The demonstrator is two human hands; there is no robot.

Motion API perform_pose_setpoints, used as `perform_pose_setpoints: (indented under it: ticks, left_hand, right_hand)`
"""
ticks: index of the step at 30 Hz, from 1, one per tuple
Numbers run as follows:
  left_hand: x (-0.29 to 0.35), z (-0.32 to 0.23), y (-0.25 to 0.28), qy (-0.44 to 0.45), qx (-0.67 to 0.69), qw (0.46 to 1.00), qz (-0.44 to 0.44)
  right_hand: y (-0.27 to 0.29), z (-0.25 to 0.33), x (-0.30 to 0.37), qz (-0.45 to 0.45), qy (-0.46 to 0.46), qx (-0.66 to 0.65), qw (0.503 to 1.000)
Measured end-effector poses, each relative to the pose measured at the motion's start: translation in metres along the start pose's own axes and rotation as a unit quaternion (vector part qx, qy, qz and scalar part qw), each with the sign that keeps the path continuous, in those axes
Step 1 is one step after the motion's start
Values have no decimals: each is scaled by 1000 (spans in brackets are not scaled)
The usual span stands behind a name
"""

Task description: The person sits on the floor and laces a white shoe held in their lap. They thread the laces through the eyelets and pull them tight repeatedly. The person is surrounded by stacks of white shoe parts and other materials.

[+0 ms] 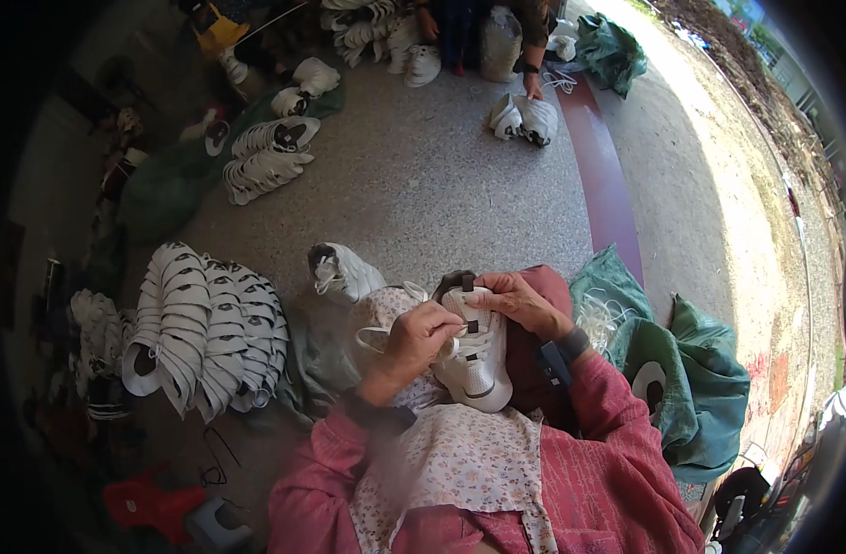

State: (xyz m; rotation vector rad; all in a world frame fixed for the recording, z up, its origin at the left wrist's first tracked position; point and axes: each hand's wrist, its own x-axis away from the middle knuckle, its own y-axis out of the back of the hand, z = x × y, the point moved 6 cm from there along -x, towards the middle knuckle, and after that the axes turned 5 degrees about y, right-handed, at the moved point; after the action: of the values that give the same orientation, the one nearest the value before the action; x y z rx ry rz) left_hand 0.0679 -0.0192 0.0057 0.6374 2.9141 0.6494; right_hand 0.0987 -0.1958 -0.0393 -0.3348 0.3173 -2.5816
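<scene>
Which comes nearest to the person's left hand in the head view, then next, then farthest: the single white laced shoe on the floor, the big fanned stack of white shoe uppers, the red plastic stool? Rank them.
1. The single white laced shoe, on the floor just up-left of the left hand.
2. The big fanned stack of white shoe uppers, further left.
3. The red plastic stool, at lower left, farthest.

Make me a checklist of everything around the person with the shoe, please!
Surface: speckled grey floor; a floral cloth covers the lap.
Job's things: white shoe upper on the lap, white lace trailing from it.
Clutter: stacked white uppers, another stack, green sacks, red stool.
Hands: left hand pinches the lace; right hand steadies the upper's top.
Cables: nothing seen.
Surroundings: another person's hand near a pair of uppers.
</scene>
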Motion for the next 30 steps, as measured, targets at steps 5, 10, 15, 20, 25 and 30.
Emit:
perform_pose_setpoints:
  ticks: [5,10,15,20,25,30]
  left_hand:
    - [-3,-12,-5,-68,-164,983,-54]
    - [-26,-7,12,-39,9,999,-27]
    - [-35,17,-1,158,271,926,212]
    - [-36,21,-9,172,247,934,193]
    - [-33,19,-9,165,217,948,163]
    - [-34,24,-6,105,239,953,151]
  right_hand:
    - [-1,1,3,4,-9,-15,1000]
    - [-2,20,8,-51,50,55,996]
    - [13,27,48,-171,143,169,960]
    - [-17,17,65,-122,82,178,973]
    - [-22,15,54,-124,134,334,925]
    - [-10,7,64,-139,86,111,980]
